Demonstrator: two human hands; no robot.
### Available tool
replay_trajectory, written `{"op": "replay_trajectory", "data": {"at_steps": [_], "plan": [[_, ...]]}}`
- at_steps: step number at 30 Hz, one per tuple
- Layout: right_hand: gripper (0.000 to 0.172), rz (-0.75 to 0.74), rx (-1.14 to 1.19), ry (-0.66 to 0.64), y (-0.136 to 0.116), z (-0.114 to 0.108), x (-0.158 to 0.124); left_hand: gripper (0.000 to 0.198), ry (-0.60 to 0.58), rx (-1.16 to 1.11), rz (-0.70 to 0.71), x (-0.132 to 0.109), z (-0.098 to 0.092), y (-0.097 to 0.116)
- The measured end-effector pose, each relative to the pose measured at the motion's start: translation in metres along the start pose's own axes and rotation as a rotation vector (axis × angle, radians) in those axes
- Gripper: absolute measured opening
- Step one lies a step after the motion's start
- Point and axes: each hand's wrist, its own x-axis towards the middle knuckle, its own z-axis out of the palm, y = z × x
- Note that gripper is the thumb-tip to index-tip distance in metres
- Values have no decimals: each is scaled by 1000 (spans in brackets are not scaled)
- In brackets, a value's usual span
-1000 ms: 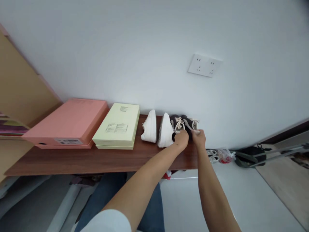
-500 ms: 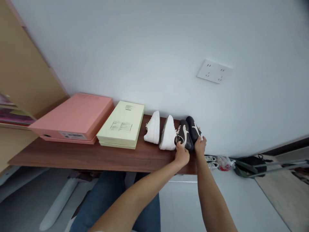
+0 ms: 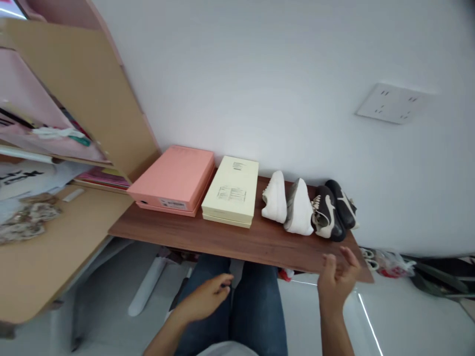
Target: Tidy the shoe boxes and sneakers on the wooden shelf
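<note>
Two black sneakers with cream stripes stand at the right end of the wooden bench; the nearer black sneaker [image 3: 328, 213] touches the other black sneaker [image 3: 342, 203]. To their left a pair of white sneakers [image 3: 275, 198] lies tipped onto the sides. My right hand [image 3: 337, 277] hovers in front of the black sneakers, near the bench's front edge, holding nothing, its fingers curled loosely and apart. Over my lap is my left hand [image 3: 208, 297], empty, with its fingers loosely bent. Further left sit a pale yellow shoebox [image 3: 233, 190] and a pink shoebox [image 3: 174, 175], both lidded.
The dark brown bench [image 3: 222, 242] runs along a white wall with a socket panel [image 3: 395, 103]. At the left stands a tan desk [image 3: 63, 252] with a shelf and cloth on it. On the floor at right are a plastic bag [image 3: 394, 264] and more shoes [image 3: 369, 258].
Both hands have let go of the black sneakers and drawn back, the left one to above my lap. The view has turned left, bringing the desk into sight.
</note>
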Motion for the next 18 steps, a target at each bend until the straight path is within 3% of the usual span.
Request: {"op": "replay_trajectory", "data": {"at_steps": [4, 8, 12, 15, 18], "plan": [[55, -80, 66, -369, -51, 44, -51, 44, 275, -148, -33, -24, -50, -20], [38, -88, 249, -752, -106, 83, -95, 47, 413, -235, 85, -36, -81, -16], [34, -68, 298, -1135, -147, 110, -130, 50, 545, -239, 151, -44, -111, -12], [36, -40, 252, -1276, -162, 125, -145, 52, 677, -156, 148, -48, -140, -22], [40, 73, 279, -1279, -169, 144, -155, 48, 907, 26, 107, -48, -176, -36]]}}
